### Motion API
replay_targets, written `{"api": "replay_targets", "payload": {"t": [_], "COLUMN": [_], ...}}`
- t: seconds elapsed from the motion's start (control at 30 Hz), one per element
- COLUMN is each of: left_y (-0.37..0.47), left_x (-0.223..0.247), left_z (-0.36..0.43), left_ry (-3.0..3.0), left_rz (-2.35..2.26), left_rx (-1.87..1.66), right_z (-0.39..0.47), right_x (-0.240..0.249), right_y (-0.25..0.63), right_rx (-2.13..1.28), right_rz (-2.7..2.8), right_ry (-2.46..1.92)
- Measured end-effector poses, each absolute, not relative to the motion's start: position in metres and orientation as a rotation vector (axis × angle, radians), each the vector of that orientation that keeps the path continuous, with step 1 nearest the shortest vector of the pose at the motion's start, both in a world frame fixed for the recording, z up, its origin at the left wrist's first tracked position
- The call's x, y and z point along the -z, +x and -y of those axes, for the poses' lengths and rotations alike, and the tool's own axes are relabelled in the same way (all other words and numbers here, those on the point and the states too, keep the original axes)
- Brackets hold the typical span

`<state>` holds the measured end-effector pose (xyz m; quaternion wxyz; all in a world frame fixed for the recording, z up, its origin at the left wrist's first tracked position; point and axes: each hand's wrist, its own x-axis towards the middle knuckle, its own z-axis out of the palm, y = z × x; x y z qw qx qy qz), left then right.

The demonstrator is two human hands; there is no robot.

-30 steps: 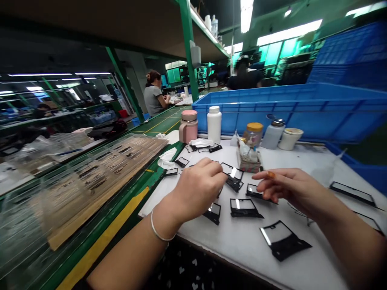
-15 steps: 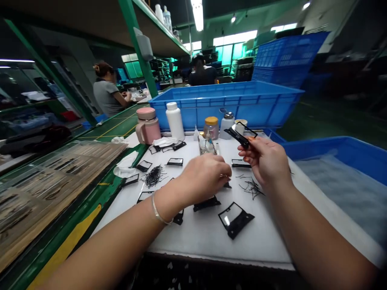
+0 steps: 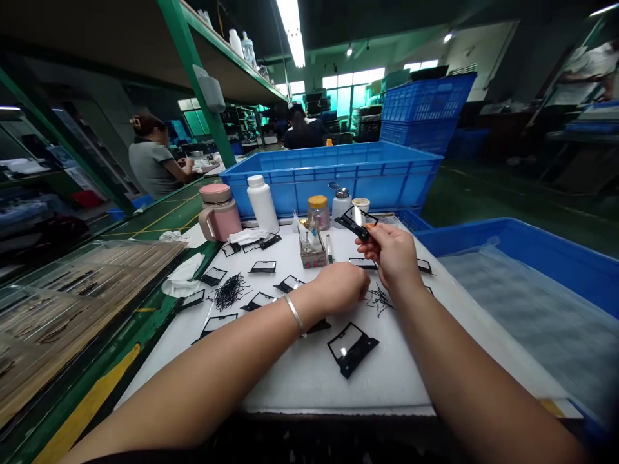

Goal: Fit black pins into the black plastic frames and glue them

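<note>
- Above the white padded tabletop, a black plastic frame with a rectangular window is being held up by the right hand, its edge being pinched between thumb and fingers.
- Beside a small scatter of thin black strips, the left hand is being held low with fingers curled; whether anything is being gripped cannot be told.
- Across the tabletop, similar black frames and a larger heap of black strips are being supported.
- Behind, a long blue plastic crate is being partly hidden by a pink lidded mug.
</note>
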<state>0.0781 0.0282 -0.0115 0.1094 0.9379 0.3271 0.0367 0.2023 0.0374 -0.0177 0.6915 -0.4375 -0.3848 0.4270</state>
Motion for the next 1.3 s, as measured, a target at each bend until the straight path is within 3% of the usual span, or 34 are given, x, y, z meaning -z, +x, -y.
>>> {"api": "replay_targets", "payload": {"t": [0.17, 0.47, 0.67, 0.9, 1.07, 1.3], "left_y": [0.049, -0.016, -0.039, -0.051, -0.054, -0.057], "left_x": [-0.004, -0.044, -0.032, -0.025, -0.015, -0.006], "left_z": [-0.023, -0.003, -0.007, -0.015, -0.014, -0.004], "left_ry": [2.619, 1.788, 1.620, 1.620, 1.675, 1.712], "left_rz": [-1.032, -0.877, -0.871, -0.805, -0.888, -0.917], "left_rx": [-0.331, -0.791, -0.964, -0.891, -1.150, -1.193], "right_z": [-0.034, -0.023, -0.019, -0.022, -0.021, -0.022], "right_x": [0.014, 0.019, 0.020, 0.020, 0.025, 0.027], "right_y": [0.202, 0.183, 0.177, 0.175, 0.174, 0.171], "right_rx": [-0.999, -1.190, -1.284, -1.333, -1.437, -1.494], "right_rz": [0.909, 1.252, 1.360, 1.367, 1.344, 1.321], "right_ry": [-0.987, -1.035, -1.070, -1.092, -1.093, -1.146]}}
